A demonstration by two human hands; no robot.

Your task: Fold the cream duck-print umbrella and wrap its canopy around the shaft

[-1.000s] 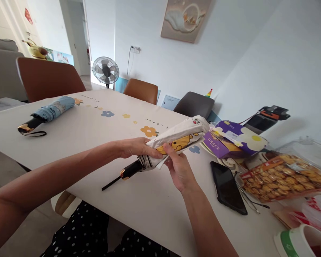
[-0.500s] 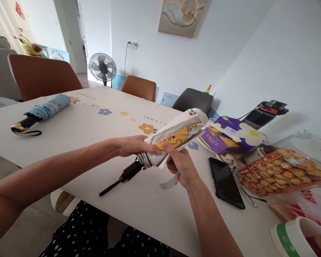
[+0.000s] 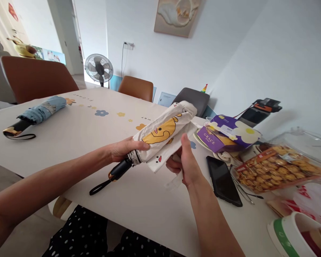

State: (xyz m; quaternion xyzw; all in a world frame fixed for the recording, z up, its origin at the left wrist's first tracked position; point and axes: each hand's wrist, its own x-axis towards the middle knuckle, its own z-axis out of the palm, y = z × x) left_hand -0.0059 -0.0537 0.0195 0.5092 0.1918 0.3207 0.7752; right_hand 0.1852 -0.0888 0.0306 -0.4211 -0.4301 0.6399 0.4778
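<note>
I hold a folded white umbrella with a yellow duck print above the white table. My left hand is wrapped round its lower end, just above the black handle with its wrist loop. My right hand grips the loose fabric and a white strap on the umbrella's underside, thumb pointing up.
A folded blue umbrella lies at the table's far left. To the right are a black phone, a purple box, a packet of snacks and a bowl. Brown chairs and a fan stand behind.
The umbrella has turned so the duck print faces up and its tip has risen. My right hand shifted under it, now holding loose fabric and the strap.
</note>
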